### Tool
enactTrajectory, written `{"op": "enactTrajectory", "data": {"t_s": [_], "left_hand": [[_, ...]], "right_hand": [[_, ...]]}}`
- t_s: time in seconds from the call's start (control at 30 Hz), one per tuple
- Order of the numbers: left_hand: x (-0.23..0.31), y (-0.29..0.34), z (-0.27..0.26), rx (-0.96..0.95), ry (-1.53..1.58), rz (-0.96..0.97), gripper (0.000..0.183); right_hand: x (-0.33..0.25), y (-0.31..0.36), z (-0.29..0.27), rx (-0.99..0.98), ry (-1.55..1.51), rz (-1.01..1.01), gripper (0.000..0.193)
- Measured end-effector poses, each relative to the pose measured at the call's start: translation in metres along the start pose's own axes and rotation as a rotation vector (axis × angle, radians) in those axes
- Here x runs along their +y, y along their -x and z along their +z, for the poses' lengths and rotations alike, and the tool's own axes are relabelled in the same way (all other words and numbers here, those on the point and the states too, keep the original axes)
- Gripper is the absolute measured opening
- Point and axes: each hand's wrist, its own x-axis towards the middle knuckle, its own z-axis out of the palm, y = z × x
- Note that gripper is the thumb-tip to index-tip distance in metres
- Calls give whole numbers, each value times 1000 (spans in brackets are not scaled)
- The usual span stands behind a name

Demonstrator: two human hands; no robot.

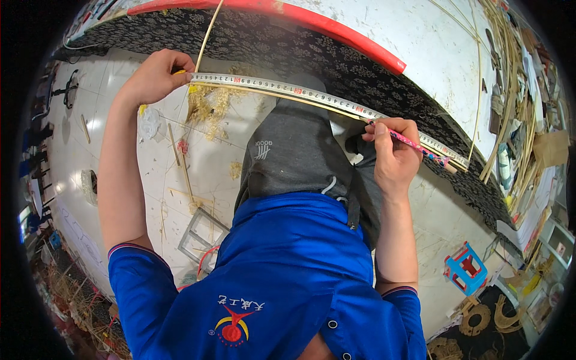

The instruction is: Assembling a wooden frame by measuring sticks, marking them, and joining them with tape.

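A white tape measure blade (298, 92) stretches from left to right above my lap, and a thin pale bamboo strip (270, 93) runs along its near side. At the left end, my left hand (157, 77) pinches the tape with thumb and fingers; a bit of yellow shows between them. My right hand (397, 157) is closed around a pink patterned pencil (405, 141), its tip by the strip's edge. Tape and strip carry on past this hand to the right. Fingers partly hide where the right hand meets them.
Ahead stands a white table (432, 36) with a red edge (336, 27) and dark floral cloth (252, 45). Wood shavings (210, 108) and loose strips lie on the floor at left. A grey frame (203, 237) is beside me; a blue stool (467, 269) stands at right.
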Motion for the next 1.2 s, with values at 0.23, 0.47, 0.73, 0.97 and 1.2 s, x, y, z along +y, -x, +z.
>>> {"op": "enactTrajectory", "data": {"t_s": [0.23, 0.47, 0.73, 0.97, 1.2], "left_hand": [[-3, 0, 2, 16, 13, 10, 13], [2, 1, -1, -14, -3, 1, 12], [-3, -1, 1, 37, 14, 18, 14], [0, 0, 1, 50, 30, 26, 14], [3, 2, -1, 58, 39, 10, 12]], "right_hand": [[4, 0, -7, -52, -9, -12, 7], [-5, 14, -22, -127, -135, 11, 9], [6, 26, -17, -150, -291, 215, 16], [5, 15, 6, 0, -560, 528, 21], [18, 20, 10, 126, -560, 538, 21]]}}
